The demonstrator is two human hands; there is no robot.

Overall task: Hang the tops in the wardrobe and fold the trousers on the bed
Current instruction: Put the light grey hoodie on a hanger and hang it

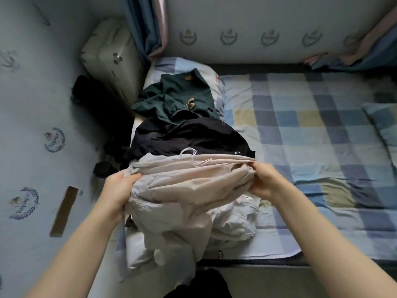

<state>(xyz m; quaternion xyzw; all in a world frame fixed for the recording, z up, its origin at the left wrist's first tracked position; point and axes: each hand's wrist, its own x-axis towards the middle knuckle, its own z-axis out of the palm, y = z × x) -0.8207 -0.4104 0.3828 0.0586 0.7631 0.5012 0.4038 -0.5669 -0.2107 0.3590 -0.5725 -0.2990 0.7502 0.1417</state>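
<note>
Pale beige trousers [189,181] with a white drawstring are bunched up over the bed's left end, and both my hands hold their waistband. My left hand [120,190] grips the left side. My right hand [264,179] pinches the right side. The trouser legs hang crumpled over the bed's near edge. Behind them lies a black garment [189,134]. Further back, a dark green top [182,95] with a small brown label is spread over a pillow. A white garment [238,220] lies crumpled under the trousers.
The bed [311,136] has a blue, yellow and white checked sheet. A folded checked quilt [384,125] sits at the right edge. A white pillow [111,59] leans in the far left corner beside curtains [148,24]. Dark clothes [90,93] lie between wall and bed.
</note>
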